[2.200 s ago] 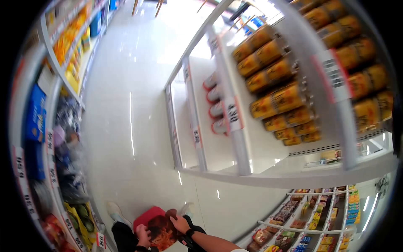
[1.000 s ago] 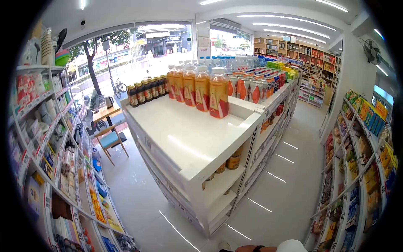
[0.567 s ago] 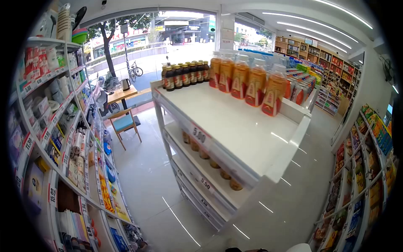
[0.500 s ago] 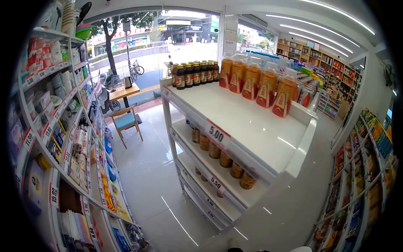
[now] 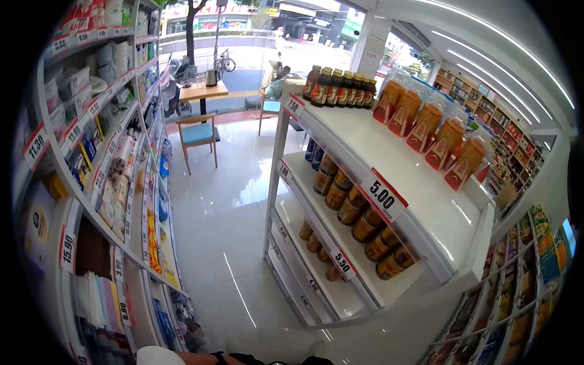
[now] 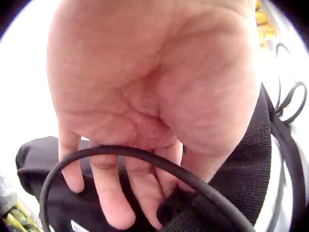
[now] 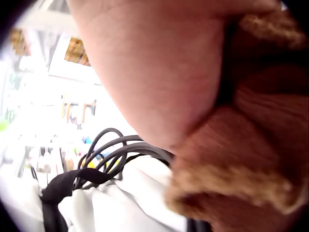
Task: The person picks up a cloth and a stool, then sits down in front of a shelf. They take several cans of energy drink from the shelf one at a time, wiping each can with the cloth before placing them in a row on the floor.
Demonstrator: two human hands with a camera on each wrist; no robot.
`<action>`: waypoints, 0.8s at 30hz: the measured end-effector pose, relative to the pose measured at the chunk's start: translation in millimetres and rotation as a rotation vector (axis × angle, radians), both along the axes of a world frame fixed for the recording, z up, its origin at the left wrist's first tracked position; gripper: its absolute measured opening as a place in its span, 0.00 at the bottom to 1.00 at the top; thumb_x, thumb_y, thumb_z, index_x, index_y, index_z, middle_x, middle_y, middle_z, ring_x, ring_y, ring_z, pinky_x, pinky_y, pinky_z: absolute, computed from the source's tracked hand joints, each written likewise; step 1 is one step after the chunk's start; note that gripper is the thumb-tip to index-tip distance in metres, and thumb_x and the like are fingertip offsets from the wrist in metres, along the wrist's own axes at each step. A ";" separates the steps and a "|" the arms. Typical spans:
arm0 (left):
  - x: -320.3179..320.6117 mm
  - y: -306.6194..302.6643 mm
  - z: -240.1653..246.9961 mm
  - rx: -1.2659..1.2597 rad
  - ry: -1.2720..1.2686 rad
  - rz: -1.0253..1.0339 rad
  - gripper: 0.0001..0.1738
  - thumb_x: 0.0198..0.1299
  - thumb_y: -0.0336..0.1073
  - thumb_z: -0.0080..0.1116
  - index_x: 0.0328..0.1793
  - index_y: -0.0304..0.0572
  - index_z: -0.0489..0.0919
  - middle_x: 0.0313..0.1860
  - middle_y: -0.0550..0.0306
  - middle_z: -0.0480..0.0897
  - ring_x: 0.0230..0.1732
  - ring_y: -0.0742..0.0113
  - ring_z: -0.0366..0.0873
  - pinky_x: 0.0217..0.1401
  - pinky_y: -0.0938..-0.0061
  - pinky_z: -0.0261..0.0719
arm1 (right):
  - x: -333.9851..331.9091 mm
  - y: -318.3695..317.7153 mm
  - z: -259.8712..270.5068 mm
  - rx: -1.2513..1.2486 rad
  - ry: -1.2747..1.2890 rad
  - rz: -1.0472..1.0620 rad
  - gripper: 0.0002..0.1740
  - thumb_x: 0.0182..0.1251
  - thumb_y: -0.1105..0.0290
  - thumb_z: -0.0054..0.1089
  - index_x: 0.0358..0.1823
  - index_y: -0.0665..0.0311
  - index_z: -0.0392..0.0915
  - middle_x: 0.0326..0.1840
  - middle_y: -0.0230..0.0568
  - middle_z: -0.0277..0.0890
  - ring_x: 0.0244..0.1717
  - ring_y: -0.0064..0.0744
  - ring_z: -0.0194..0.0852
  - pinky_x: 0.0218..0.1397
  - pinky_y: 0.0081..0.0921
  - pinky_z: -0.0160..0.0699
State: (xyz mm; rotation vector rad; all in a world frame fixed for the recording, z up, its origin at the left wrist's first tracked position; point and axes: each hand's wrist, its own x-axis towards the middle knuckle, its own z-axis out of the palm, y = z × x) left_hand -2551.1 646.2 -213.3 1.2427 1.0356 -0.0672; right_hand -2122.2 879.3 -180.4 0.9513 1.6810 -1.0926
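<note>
In the left wrist view my left hand (image 6: 149,87) hangs palm toward the camera, its fingers loosely bent downward beside black ribbed fabric (image 6: 246,169). A black cable (image 6: 140,153) crosses in front of the fingers. No object shows in the palm. The right wrist view shows my right hand (image 7: 159,72) gripping a brown, wrinkled thing with fuzzy tan edges (image 7: 231,186); its fingers are mostly hidden. Along the bottom of the head view, a forearm with a black band (image 5: 218,358) enters from a white sleeve (image 5: 158,356).
A white shelf unit (image 5: 450,225) stands ahead to the right, with orange bottles (image 5: 426,125), dark bottles (image 5: 334,88) and gold cans (image 5: 353,207). Loaded shelves (image 5: 91,213) line the left side. Between them runs glossy floor (image 5: 213,201), with a chair (image 5: 198,135) and table (image 5: 201,91) beyond.
The head view has tilted down and come closer to the white shelf unit, which now appears larger and further right. A forearm has come into the bottom left, and the white sleeve at bottom right has gone.
</note>
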 end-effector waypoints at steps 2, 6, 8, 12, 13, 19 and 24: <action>21.7 24.1 12.0 0.005 0.003 -0.190 0.13 0.57 0.40 0.60 0.42 0.40 0.86 0.35 0.48 0.86 0.35 0.60 0.82 0.35 0.62 0.77 | -17.6 24.0 12.1 0.142 0.035 0.278 0.25 0.68 0.45 0.50 0.35 0.58 0.87 0.33 0.47 0.85 0.38 0.51 0.84 0.45 0.45 0.80; 60.9 68.0 -92.6 -0.581 -0.317 -0.500 0.19 0.64 0.50 0.59 0.53 0.49 0.81 0.45 0.53 0.85 0.45 0.61 0.85 0.40 0.62 0.82 | -70.9 47.8 -19.5 0.204 0.108 0.540 0.28 0.69 0.42 0.48 0.35 0.56 0.86 0.33 0.47 0.84 0.39 0.53 0.84 0.45 0.47 0.81; 75.8 82.5 -195.4 -0.635 -0.360 -0.117 0.20 0.64 0.51 0.58 0.55 0.48 0.77 0.43 0.54 0.83 0.43 0.59 0.82 0.41 0.58 0.82 | -102.4 42.5 -81.3 0.190 0.156 0.442 0.27 0.67 0.43 0.52 0.34 0.60 0.86 0.35 0.49 0.85 0.41 0.56 0.84 0.45 0.49 0.81; 106.2 102.3 -363.6 -0.114 -0.371 0.023 0.33 0.51 0.52 0.69 0.60 0.44 0.76 0.49 0.48 0.82 0.45 0.49 0.83 0.48 0.53 0.82 | -178.3 -0.7 -218.7 -0.040 0.054 0.416 0.26 0.63 0.42 0.55 0.36 0.57 0.87 0.39 0.50 0.85 0.42 0.53 0.85 0.47 0.47 0.82; 106.5 113.3 -354.9 -0.401 -0.202 0.333 0.36 0.50 0.55 0.70 0.62 0.44 0.75 0.50 0.46 0.82 0.45 0.45 0.84 0.49 0.51 0.82 | -184.6 -13.9 -261.7 -0.081 0.038 0.431 0.26 0.63 0.42 0.55 0.36 0.57 0.87 0.39 0.50 0.85 0.42 0.53 0.85 0.47 0.47 0.82; 278.5 2.4 -505.5 -0.062 0.405 0.546 0.37 0.51 0.61 0.67 0.59 0.44 0.75 0.53 0.41 0.78 0.54 0.41 0.78 0.51 0.50 0.81 | -152.6 -62.2 -458.4 0.028 -0.115 0.307 0.28 0.55 0.44 0.61 0.43 0.63 0.83 0.44 0.53 0.84 0.47 0.53 0.84 0.51 0.46 0.83; 295.5 -21.4 -494.8 -0.255 0.196 0.560 0.31 0.52 0.51 0.71 0.55 0.39 0.74 0.51 0.41 0.77 0.55 0.42 0.76 0.55 0.53 0.79 | -94.8 -96.0 -526.8 -0.041 -0.129 0.544 0.29 0.52 0.43 0.67 0.43 0.61 0.79 0.47 0.48 0.82 0.48 0.51 0.83 0.51 0.45 0.82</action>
